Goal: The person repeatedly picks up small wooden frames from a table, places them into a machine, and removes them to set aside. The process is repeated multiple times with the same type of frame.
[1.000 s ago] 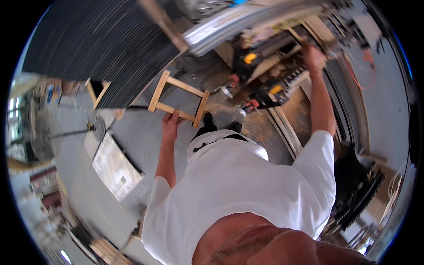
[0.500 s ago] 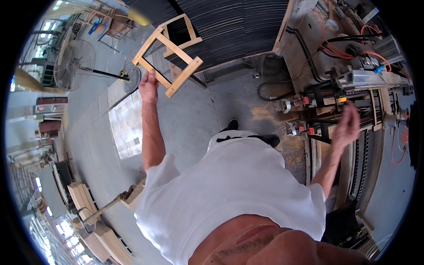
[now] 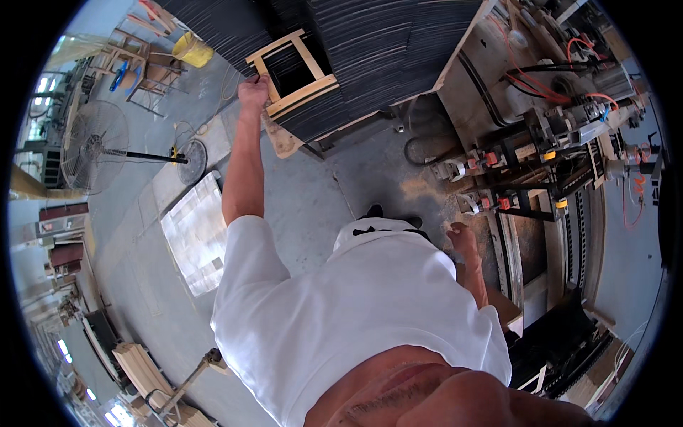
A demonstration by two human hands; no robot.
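Observation:
My left hand (image 3: pixel 253 92) is stretched out far ahead and grips one corner of a light wooden frame (image 3: pixel 293 73). The frame lies against the top of a tall stack of dark flat sheets (image 3: pixel 370 50). Hanging low at my right side is my right hand (image 3: pixel 463 240), fingers loosely curled and holding nothing, close to the edge of a clamping machine (image 3: pixel 541 171) with red and yellow fittings. My white shirt fills the lower middle of the view.
A standing fan (image 3: pixel 96 147) is at the left on the grey floor, with a flat pale sheet (image 3: pixel 193 235) lying near it. A yellow bucket (image 3: pixel 191 48) and wooden racks stand at the far upper left. Stacked timber (image 3: pixel 139 366) lies at the lower left.
My left hand has carried the wooden frame up and onto the dark stack. My right hand has come off the machine and dropped to my side.

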